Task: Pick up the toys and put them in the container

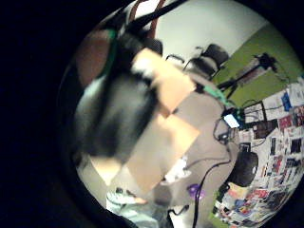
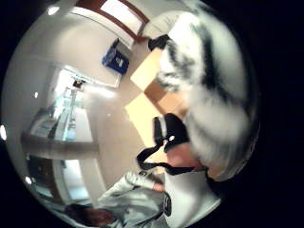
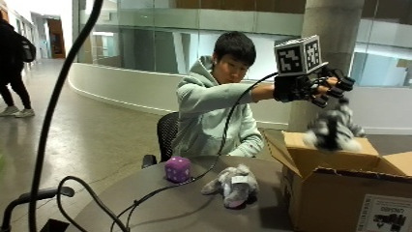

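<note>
Two toys lie on the counter [image 3: 161, 203] in the outside view: a purple plush die [image 3: 178, 169] near the person's side, and a grey plush animal [image 3: 233, 185] just beside it, nearer the cardboard box [image 3: 334, 186]. The box stands with its flaps up at the counter's end. A third toy, a black-and-white striped plush [image 3: 332, 129], is blurred in the air over the open box, just under the gloved right hand [image 3: 315, 87]. That hand is raised above the box with its fingers spread and straight, apart from the plush and holding nothing. A person in a pale hoodie [image 3: 207, 116] sits behind the counter, arm stretched towards the box.

From the little finger side of the palm, the striped plush [image 1: 116, 116] shows as a dark blurred mass close to the camera, over the tan flaps of the box [image 1: 164, 142]. Beyond the box on the counter [image 1: 209, 147] lie the grey plush animal [image 1: 176, 170] and the purple die [image 1: 195, 191].

From the thumb side of the palm, the striped plush [image 2: 209, 80] fills much of the picture, white with black stripes, above the box flaps [image 2: 142, 111]. The hoodie sleeve [image 2: 137, 199] appears near the rim.
</note>
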